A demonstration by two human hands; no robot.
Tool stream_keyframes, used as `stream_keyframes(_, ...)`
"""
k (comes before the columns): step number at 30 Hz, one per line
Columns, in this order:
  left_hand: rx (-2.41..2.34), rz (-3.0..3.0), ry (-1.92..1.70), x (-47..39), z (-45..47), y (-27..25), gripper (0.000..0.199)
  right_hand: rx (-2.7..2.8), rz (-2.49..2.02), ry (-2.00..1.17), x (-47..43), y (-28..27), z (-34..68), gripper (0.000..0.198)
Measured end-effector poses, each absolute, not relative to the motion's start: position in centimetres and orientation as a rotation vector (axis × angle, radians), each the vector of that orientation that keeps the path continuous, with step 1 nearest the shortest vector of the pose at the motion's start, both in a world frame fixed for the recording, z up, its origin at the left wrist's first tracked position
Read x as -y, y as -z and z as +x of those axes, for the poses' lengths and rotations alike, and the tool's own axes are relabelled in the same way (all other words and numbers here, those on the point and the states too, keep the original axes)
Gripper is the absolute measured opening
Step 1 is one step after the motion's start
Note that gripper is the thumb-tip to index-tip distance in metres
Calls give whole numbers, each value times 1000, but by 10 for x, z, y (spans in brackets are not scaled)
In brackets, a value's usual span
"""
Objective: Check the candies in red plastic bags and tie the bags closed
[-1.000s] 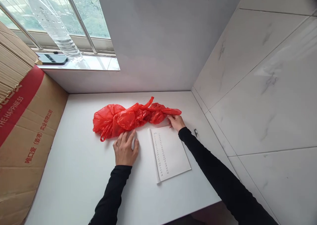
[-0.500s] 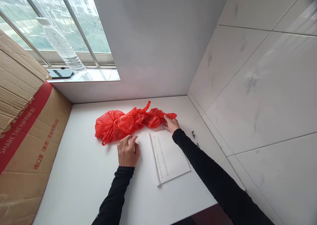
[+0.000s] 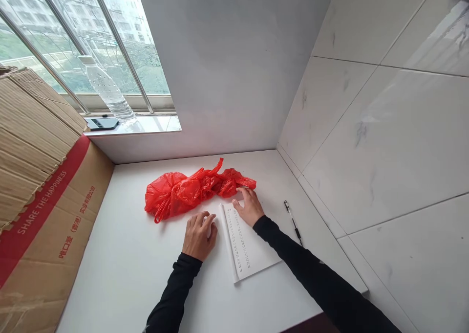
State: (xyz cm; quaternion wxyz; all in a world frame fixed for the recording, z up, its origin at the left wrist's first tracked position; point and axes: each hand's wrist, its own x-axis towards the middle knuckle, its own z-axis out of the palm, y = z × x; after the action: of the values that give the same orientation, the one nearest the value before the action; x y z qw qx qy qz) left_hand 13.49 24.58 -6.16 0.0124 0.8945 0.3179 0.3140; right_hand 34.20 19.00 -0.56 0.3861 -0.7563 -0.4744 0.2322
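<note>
A red plastic bag (image 3: 190,191), crumpled and twisted into a long bunch, lies on the far part of the white table (image 3: 120,259). The right hand (image 3: 251,207) is at the right end of this bag, with the thumb and first finger moderately apart; whether a fingertip touches the plastic, I cannot tell. The left hand (image 3: 200,236) is on the near side of the bag, a little apart from it, with fingers bent, a small gap at the thumb and nothing seen in its grip. A notebook (image 3: 258,255) with two columns of handwriting lies open between the hands, partly under the right arm. To the right of it is a pen (image 3: 294,224). At the left stands a cardboard box (image 3: 76,201); on the far left windowsill (image 3: 157,123) are a bottle (image 3: 111,93) and a phone (image 3: 103,123).
</note>
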Motion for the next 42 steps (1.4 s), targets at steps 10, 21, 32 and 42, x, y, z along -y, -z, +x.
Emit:
stream_keyframes(10, -998, 2785, -991, -241, 134, 67, 17, 1695, -2226, -435, -52, 26, 305, 101)
stream_keyframes(21, -837, 2792, -965, -222, 137, 59, 23, 1472, -2297, -242, -42, 22, 371, 53)
stream_keyframes(32, -599, 2786, -698, -153, 167, 57, 72, 1085, -2370, -254, -8, 29, 440, 39)
stream_keyframes(42, -911, 2534, -856, -171, 211, 57, 64, 1085, -2256, -338, -18, 17, 434, 42)
